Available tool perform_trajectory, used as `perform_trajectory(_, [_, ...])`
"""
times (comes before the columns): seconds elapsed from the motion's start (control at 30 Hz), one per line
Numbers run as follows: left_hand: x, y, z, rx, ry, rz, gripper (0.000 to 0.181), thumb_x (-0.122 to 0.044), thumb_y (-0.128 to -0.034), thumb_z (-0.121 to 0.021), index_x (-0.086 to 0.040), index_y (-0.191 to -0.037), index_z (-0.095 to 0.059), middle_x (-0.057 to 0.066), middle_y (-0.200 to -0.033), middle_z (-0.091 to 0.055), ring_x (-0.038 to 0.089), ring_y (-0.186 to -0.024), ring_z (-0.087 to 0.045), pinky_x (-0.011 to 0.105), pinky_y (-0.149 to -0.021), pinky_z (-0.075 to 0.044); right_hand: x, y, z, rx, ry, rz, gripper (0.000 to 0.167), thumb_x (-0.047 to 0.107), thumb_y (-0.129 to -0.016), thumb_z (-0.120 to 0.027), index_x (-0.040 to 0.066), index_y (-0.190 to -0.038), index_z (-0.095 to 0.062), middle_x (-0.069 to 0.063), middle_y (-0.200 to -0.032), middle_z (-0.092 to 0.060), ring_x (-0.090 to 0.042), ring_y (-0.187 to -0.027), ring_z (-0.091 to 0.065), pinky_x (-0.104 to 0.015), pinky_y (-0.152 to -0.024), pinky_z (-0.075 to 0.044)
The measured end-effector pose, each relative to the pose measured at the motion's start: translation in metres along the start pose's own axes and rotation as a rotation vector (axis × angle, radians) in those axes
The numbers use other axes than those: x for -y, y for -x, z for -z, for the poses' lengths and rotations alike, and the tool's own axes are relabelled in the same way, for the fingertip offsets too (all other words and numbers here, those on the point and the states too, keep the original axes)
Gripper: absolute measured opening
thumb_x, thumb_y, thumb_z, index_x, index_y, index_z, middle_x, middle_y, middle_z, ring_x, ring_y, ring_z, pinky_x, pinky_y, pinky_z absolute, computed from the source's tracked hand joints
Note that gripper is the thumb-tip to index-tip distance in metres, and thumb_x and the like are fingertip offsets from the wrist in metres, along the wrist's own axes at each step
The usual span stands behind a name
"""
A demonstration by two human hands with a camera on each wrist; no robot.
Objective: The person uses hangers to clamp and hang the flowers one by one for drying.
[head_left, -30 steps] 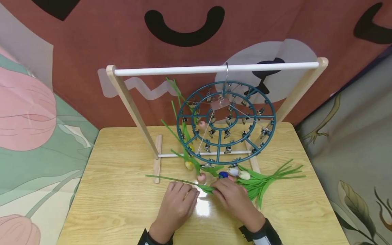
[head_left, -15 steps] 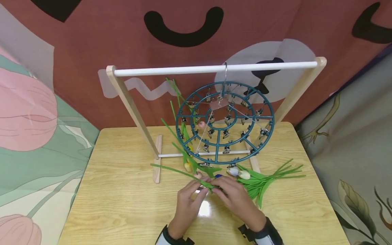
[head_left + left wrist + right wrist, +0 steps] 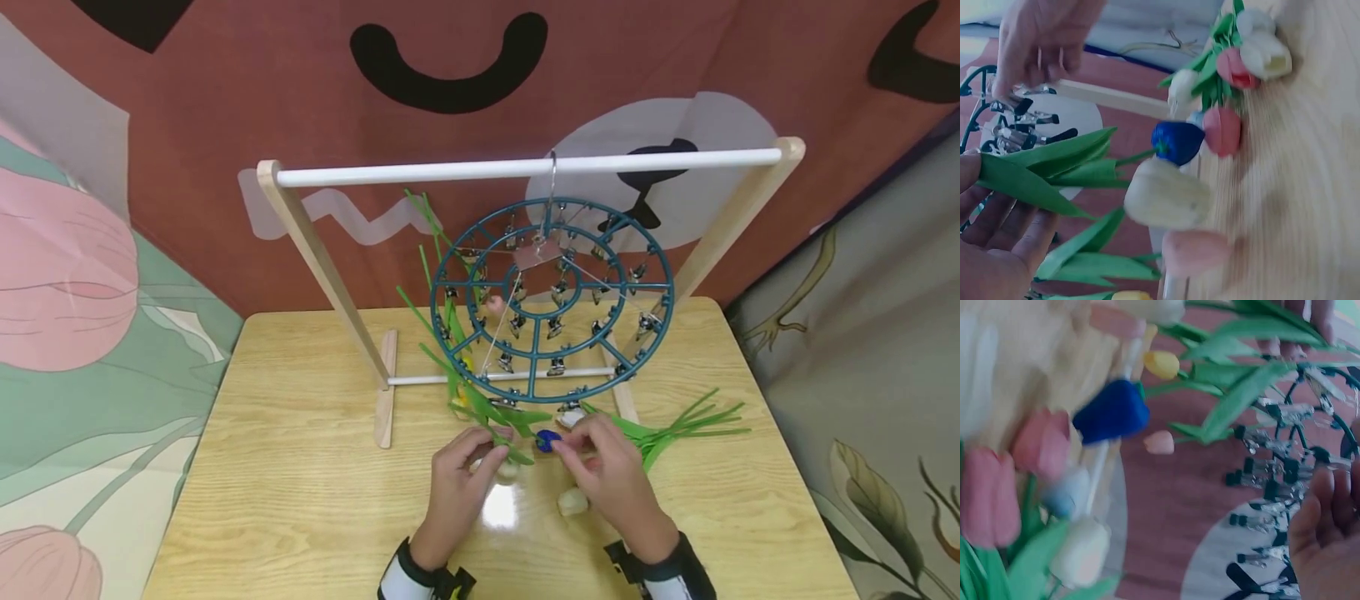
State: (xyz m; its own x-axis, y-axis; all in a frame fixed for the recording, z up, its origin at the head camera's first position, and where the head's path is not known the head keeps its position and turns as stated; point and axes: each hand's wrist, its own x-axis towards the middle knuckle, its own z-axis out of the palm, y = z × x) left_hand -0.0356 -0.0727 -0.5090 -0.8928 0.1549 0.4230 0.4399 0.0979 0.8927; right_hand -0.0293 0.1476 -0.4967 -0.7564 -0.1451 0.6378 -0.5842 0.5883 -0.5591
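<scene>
Head view: left hand (image 3: 461, 475) pinching a white tulip (image 3: 1166, 194), right hand (image 3: 615, 479) with nothing in its grip
White tulip held by its green leaves, bloom down, low over the table (image 3: 300, 467), near side of the teal clip hanger (image 3: 535, 362); blue tulip (image 3: 547, 440) shows between the hands, right fingers loosely bent, apart from it; tulip bunch (image 3: 663, 435) on the table at right; hanger hooked on the rack's white rod (image 3: 420, 172)
</scene>
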Motion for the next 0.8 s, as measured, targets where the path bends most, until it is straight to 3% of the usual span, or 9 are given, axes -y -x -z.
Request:
perform_trajectory(0.07, [0.001,-0.003,0.003,0.009,-0.041,-0.017,0.011,0.0,-0.0928,-0.073,0.002,-0.104,-0.073,0.016,-0.103,-0.076,0.025,-0.092,-0.077,0.028,-0.081,-0.064,-0.001,-0.004,0.008,-0.046,0.028,-0.033,0.049,0.045,-0.102,-0.061,-0.004,-0.101,-0.059,-0.008,-0.094,-0.059,-0.013,-0.077,-0.057,-0.012,-0.062,-0.05])
perform_trajectory(0.17, [0.002,-0.007,0.006,0.023,-0.132,-0.055,0.015,0.0,-0.0904,-0.076,0.001,-0.105,-0.074,0.012,-0.099,-0.076,0.022,-0.087,-0.076,0.025,-0.078,-0.064,-0.003,-0.013,0.016,-0.031,0.051,-0.07,0.058,0.046,-0.101,-0.063,-0.008,-0.122,-0.058,-0.013,-0.103,-0.059,-0.015,-0.084,-0.055,-0.016,-0.071,-0.049])
perform_trajectory(0.33, [0.003,-0.013,0.009,0.076,-0.249,-0.108,0.021,0.0,-0.0892,-0.077,-0.001,-0.11,-0.074,0.008,-0.101,-0.076,0.017,-0.087,-0.075,0.017,-0.078,-0.062,-0.003,-0.028,0.023,0.042,0.03,-0.082,0.058,0.02,-0.091,-0.08,0.002,-0.141,-0.057,-0.013,-0.125,-0.065,-0.017,-0.088,-0.061,-0.011,-0.078,-0.05])
perform_trajectory(0.4, [0.004,-0.016,0.008,0.088,-0.277,-0.136,0.022,0.001,-0.089,-0.077,0.0,-0.111,-0.073,0.01,-0.103,-0.076,0.017,-0.086,-0.074,0.015,-0.076,-0.061,-0.002,-0.032,0.024,0.061,0.025,-0.078,0.056,0.006,-0.085,-0.083,0.003,-0.136,-0.061,-0.012,-0.126,-0.067,-0.017,-0.088,-0.064,-0.011,-0.078,-0.052])
perform_trajectory(0.6, [0.001,-0.02,0.005,0.095,-0.287,-0.178,0.023,0.003,-0.0873,-0.078,0.004,-0.109,-0.072,0.016,-0.104,-0.075,0.021,-0.087,-0.075,0.015,-0.079,-0.061,0.0,-0.036,0.022,0.05,-0.068,-0.149,0.037,-0.008,-0.081,-0.082,0.0,-0.113,-0.065,-0.015,-0.109,-0.068,-0.01,-0.094,-0.068,-0.011,-0.081,-0.058])
perform_trajectory(0.8, [-0.002,-0.023,0.0,0.115,-0.257,-0.136,0.02,-0.002,-0.0923,-0.075,0.002,-0.111,-0.07,0.013,-0.103,-0.076,0.019,-0.089,-0.076,0.015,-0.08,-0.061,0.003,-0.033,0.017,-0.002,-0.4,-0.27,0.038,-0.022,-0.079,-0.075,-0.007,-0.111,-0.063,-0.018,-0.111,-0.065,-0.004,-0.103,-0.07,-0.025,-0.081,-0.063])
